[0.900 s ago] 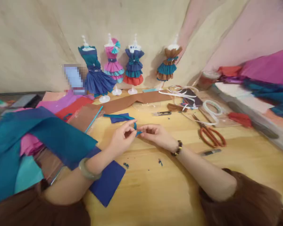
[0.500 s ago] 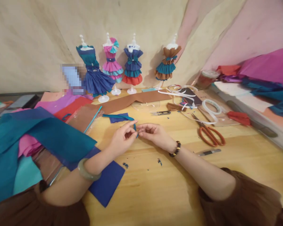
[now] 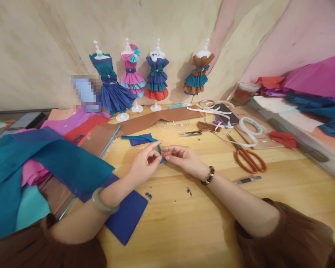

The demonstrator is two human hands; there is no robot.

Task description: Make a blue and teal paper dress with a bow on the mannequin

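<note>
My left hand (image 3: 147, 160) is closed in a pinch on a narrow teal crepe-paper strip (image 3: 159, 149). Facing it, my right hand (image 3: 181, 158) pinches the same strip, with its fingertips almost against those of the left. A bit of teal shows below the fingertips; the rest of the held part is hidden by the fingers. Just beyond my left hand, a small dark blue paper piece (image 3: 141, 139) lies on the table under more of the teal strip. A larger dark blue sheet (image 3: 128, 219) rests below my left forearm.
Several mini mannequins in paper dresses (image 3: 157, 80) stand along the wall. Orange-handled scissors (image 3: 249, 158), a craft knife (image 3: 248, 180), thread snips (image 3: 190, 133) and a tape roll (image 3: 250, 127) lie to the right. Teal sheets (image 3: 72, 160) are heaped at left.
Both hands stay nearly in place. Slightly more teal strip shows below the fingertips than before.
</note>
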